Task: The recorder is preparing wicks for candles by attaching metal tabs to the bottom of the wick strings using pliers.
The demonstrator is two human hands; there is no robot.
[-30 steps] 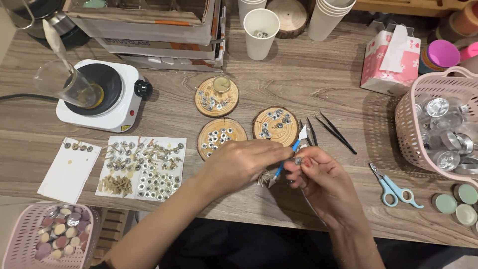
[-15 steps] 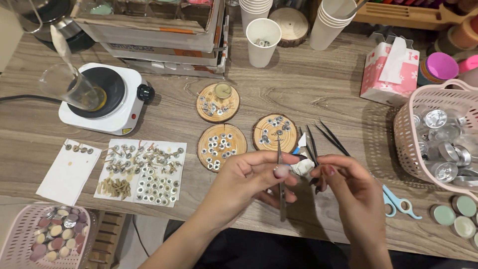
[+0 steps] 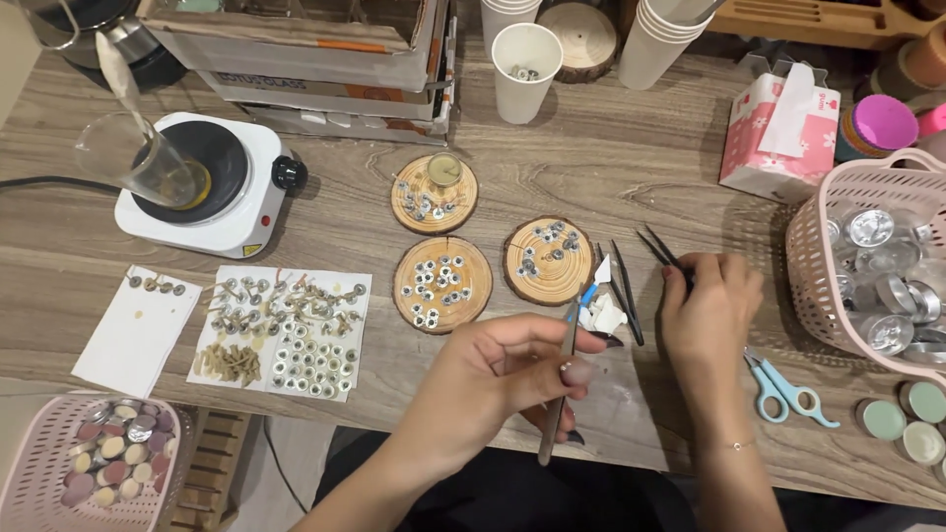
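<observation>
Left hand (image 3: 498, 369) pinched on slim metal tweezers (image 3: 558, 399) held upright over bench (image 3: 611, 148), right hand (image 3: 711, 310) apart, fingers closing on black tweezers (image 3: 658, 248), white scraps (image 3: 606, 317) between hands, blue scissors (image 3: 783, 384) just right, wooden discs (image 3: 547, 258) beyond

Head camera looks steeply down, close over the wooden table (image 3: 611, 158).

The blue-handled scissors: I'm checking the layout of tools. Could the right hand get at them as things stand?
Probably yes. The blue-handled scissors lie flat on the wooden table right beside the right hand, with nothing on top of them. That hand now touches the black tweezers.
</observation>
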